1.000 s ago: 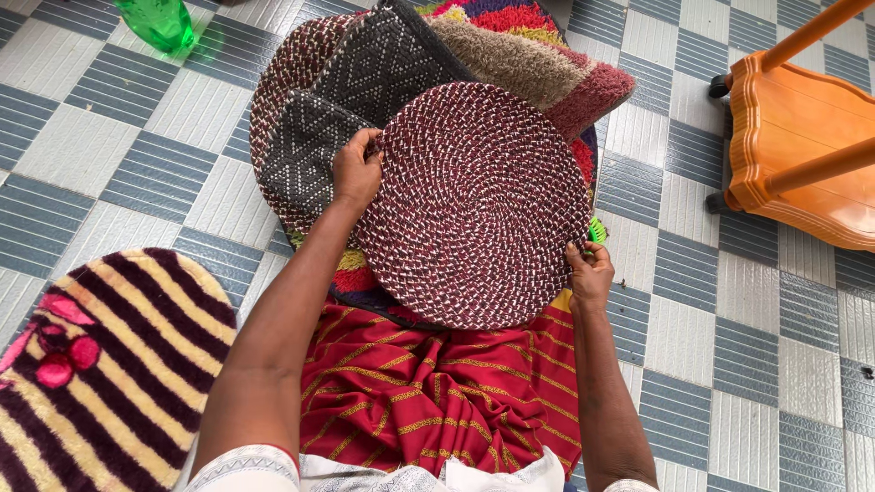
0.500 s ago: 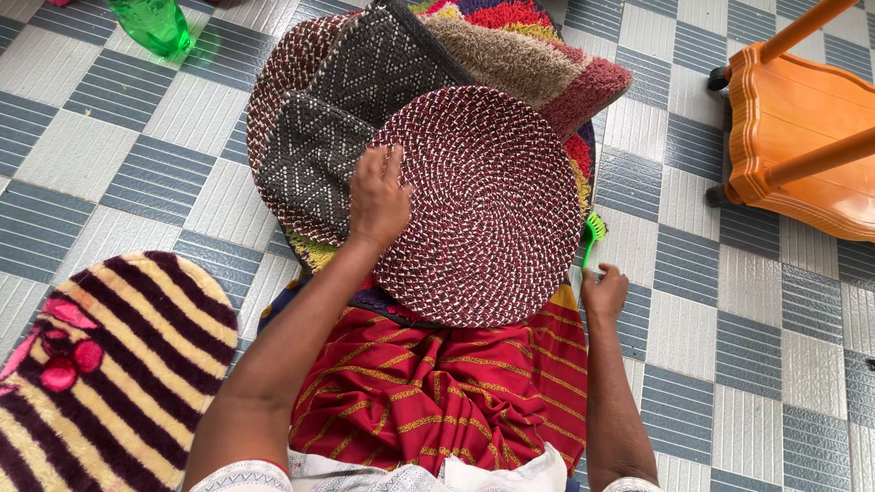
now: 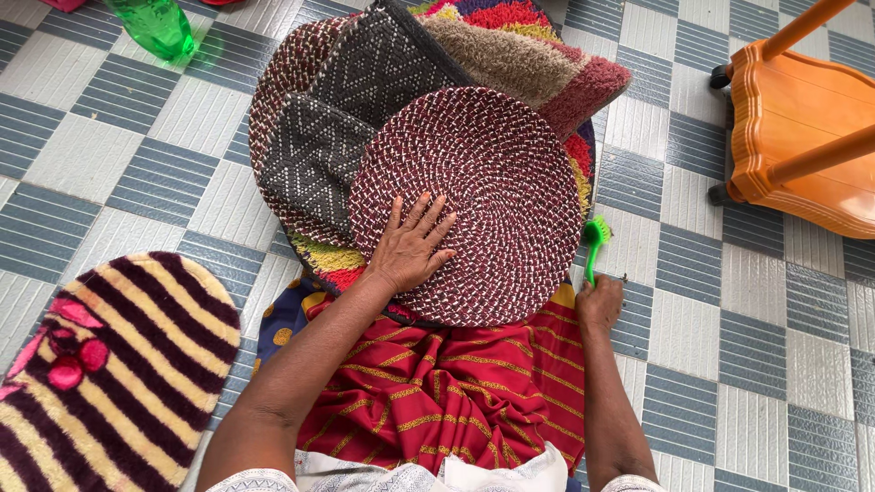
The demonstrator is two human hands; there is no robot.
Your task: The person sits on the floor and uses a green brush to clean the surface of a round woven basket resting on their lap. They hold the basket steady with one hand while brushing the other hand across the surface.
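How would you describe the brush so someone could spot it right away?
Start at the round maroon mat on top of the mat pile in the middle of the tiled floor. Just off its right edge, the right hand grips the brush on the tiles. It is the only small, bright green thing with bristles; the green bottle lies far off.

The left hand [image 3: 410,248] lies flat on the round maroon braided mat [image 3: 474,196]; the right hand [image 3: 600,303] grips a green plastic brush [image 3: 594,239].
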